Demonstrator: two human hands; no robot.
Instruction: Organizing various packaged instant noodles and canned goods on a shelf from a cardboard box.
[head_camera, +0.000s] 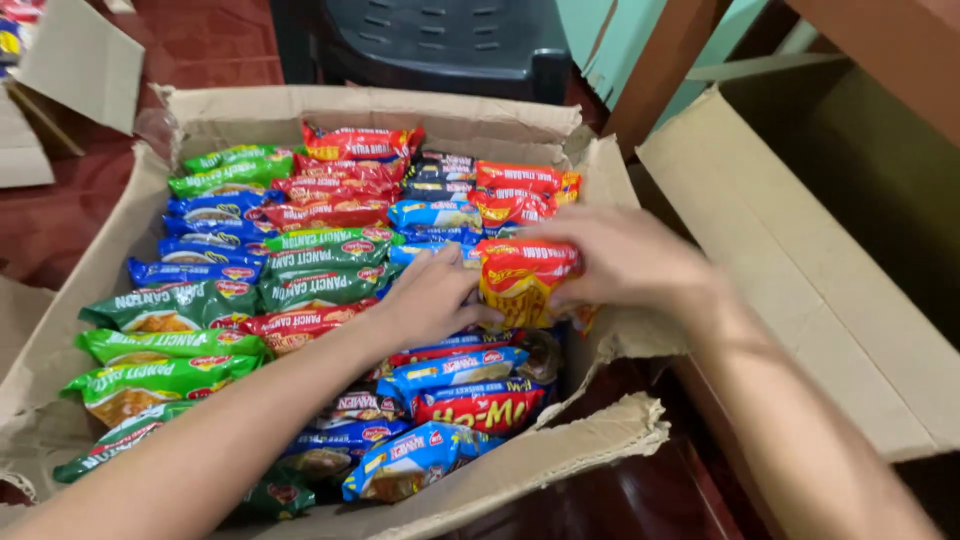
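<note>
Two hands work inside one big cardboard box (100, 270) packed with instant-noodle packets in rows: green packets (180, 305) along the left side, blue packets (210, 225) behind them, red packets (340, 170) toward the far wall, a dark packet (440, 168) near the back. Right hand (625, 255) has its grip clamped on a yellow-and-red packet (520, 285), fingers wrapped over the packet's top and right edge; the packet stands roughly upright at the right end of the rows, close against the torn right wall of the box. Left hand (430, 300) lies just to the left of that same packet, palm down, fingers curled and touching its left edge and the packets beneath; whether its grip actually pinches anything cannot be told, so I log it as resting and pressing rather than holding. Key relation: the packet sits between the two hands, its long axis near vertical in the view, the right hand above and to its right, the left hand lower and to its left. The right hand is the one with the hold; the left is equally near but only in contact. More blue and red packets (470, 390) lie loosely toward the near edge of the box. A second, open cardboard box (800, 260) stands just beside on the right, inside dark. A dark plastic chair (440, 40) stands beyond, on a reddish floor (200, 45).
</note>
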